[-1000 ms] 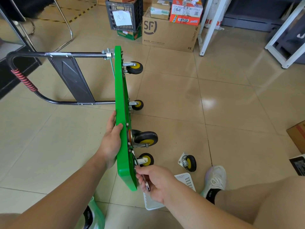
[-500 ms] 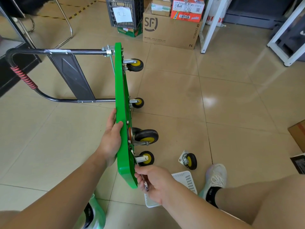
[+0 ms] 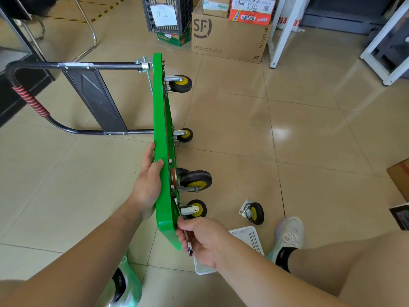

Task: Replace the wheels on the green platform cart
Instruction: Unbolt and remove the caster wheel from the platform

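Observation:
The green platform cart (image 3: 159,120) stands on its side edge, its black handle (image 3: 66,65) stretched out to the left over the floor. Several black-and-yellow caster wheels stick out to the right from its underside; the nearest one (image 3: 195,208) sits just above my right hand. My left hand (image 3: 147,182) grips the cart's upper edge and steadies it. My right hand (image 3: 202,240) is closed on a small metal wrench (image 3: 189,248) held against the underside beside that nearest caster. A loose caster wheel (image 3: 253,212) with its mounting plate lies on the tiles to the right.
A white perforated basket (image 3: 250,237) lies on the floor under my right forearm. My shoes (image 3: 287,235) flank the cart's near end. Cardboard boxes (image 3: 228,38) and a black crate (image 3: 167,15) stand beyond the cart; white frame legs (image 3: 285,32) at the far right; a chair base at the far left.
My right hand with the wrench has shifted slightly along the cart's underside. The cart, my left hand and the loose caster keep their places; the view drifted a little.

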A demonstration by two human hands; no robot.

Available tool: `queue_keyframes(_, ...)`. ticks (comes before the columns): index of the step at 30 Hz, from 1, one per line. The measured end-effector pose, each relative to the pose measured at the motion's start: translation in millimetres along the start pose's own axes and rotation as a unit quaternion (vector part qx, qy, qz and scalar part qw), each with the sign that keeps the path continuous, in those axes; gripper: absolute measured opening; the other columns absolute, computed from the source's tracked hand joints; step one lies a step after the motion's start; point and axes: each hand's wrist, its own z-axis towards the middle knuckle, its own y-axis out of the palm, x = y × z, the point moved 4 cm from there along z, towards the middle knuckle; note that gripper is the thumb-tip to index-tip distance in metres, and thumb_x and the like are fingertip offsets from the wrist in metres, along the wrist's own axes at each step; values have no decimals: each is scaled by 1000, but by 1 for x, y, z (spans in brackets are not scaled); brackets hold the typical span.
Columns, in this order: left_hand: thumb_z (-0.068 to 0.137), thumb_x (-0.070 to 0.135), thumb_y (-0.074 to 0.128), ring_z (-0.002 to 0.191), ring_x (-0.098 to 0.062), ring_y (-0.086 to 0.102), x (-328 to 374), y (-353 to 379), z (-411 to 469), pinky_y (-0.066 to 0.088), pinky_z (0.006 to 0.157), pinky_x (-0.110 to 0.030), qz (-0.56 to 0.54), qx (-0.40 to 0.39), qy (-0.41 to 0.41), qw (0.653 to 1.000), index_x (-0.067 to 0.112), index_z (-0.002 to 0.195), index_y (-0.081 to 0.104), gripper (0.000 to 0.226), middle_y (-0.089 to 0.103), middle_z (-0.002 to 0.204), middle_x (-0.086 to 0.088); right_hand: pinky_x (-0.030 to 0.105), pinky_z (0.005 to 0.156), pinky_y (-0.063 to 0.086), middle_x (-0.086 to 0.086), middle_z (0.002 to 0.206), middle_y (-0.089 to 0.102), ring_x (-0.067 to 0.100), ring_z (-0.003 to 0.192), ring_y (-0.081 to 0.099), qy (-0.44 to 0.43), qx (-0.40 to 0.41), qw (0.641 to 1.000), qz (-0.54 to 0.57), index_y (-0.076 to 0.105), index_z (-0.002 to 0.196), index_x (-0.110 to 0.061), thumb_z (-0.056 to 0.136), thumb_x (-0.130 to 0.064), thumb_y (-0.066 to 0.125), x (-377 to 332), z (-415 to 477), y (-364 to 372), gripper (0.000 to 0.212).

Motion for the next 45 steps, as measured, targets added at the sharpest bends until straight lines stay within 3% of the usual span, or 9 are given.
queue_keyframes(7, 105, 34, 35, 117, -30, 64, 1, 0, 0, 51, 103, -58, 3, -4, 1, 1000, 64, 148, 28, 53, 59, 141, 9, 24, 52, 53, 7, 71, 63, 13, 55, 59, 8, -27, 999, -43, 69, 99, 0, 92, -3, 70, -5, -1, -5, 8)
queue_keyframes(14, 104, 33, 35, 120, -42, 60, 0, 0, 0, 50, 102, -64, 5, -3, 2, 1000, 64, 147, 29, 53, 60, 139, 11, 17, 47, 44, 2, 70, 64, 8, 58, 56, 13, -20, 993, -116, 67, 111, -6, 95, -12, 69, -18, -3, 3, 17)
queue_keyframes(18, 106, 31, 34, 121, -46, 58, 1, 0, 1, 49, 102, -66, 4, 0, 3, 1000, 63, 148, 29, 53, 61, 138, 7, 15, 40, 38, -3, 57, 63, 5, 53, 52, 3, -7, 995, -96, 67, 101, -9, 94, -13, 70, -24, -3, 10, 8)
queue_keyframes(28, 108, 29, 34, 118, -43, 61, 1, 1, 1, 50, 102, -64, 2, 5, -1, 1000, 63, 149, 29, 53, 61, 138, 7, 15, 41, 33, 2, 70, 60, 6, 51, 48, -4, 10, 999, -33, 66, 105, -10, 93, -14, 71, -33, 1, 18, 14)
queue_keyframes(32, 108, 30, 35, 120, -40, 63, 1, 0, 0, 49, 104, -64, -4, 7, -6, 1000, 63, 148, 29, 52, 61, 139, 1, 15, 46, 33, -1, 60, 60, 5, 45, 48, -7, -10, 999, -31, 66, 93, -9, 94, -13, 71, -32, 2, 20, 7)
queue_keyframes(36, 106, 31, 36, 120, -39, 63, 1, 1, 0, 50, 103, -63, -2, 9, -5, 1000, 65, 146, 31, 53, 61, 139, 2, 16, 51, 39, 4, 75, 66, 6, 52, 55, -13, -21, 1000, -2, 70, 103, -5, 95, -10, 69, -31, -1, 23, 10)
queue_keyframes(39, 103, 34, 36, 118, -34, 65, 2, 1, -1, 50, 104, -61, 4, 5, -7, 1000, 65, 145, 30, 54, 60, 142, 2, 18, 46, 45, 2, 63, 62, 6, 44, 53, 18, -33, 999, -36, 67, 92, -9, 102, -12, 57, -34, -4, 27, 14)
queue_keyframes(42, 99, 36, 38, 117, -33, 66, 2, 1, -1, 50, 104, -60, 8, 8, -8, 1000, 64, 146, 30, 56, 61, 140, 1, 17, 40, 42, 5, 74, 57, 7, 49, 46, 26, -25, 997, -68, 65, 103, -8, 105, -12, 49, -36, -5, 31, 17)
queue_keyframes(45, 101, 35, 37, 117, -39, 65, 3, 0, -2, 51, 102, -63, 14, 9, -7, 1000, 64, 147, 29, 55, 63, 137, 0, 15, 41, 41, 12, 94, 64, 8, 53, 51, -8, -9, 999, -36, 68, 119, 2, 100, -9, 59, -31, -5, 28, 24)
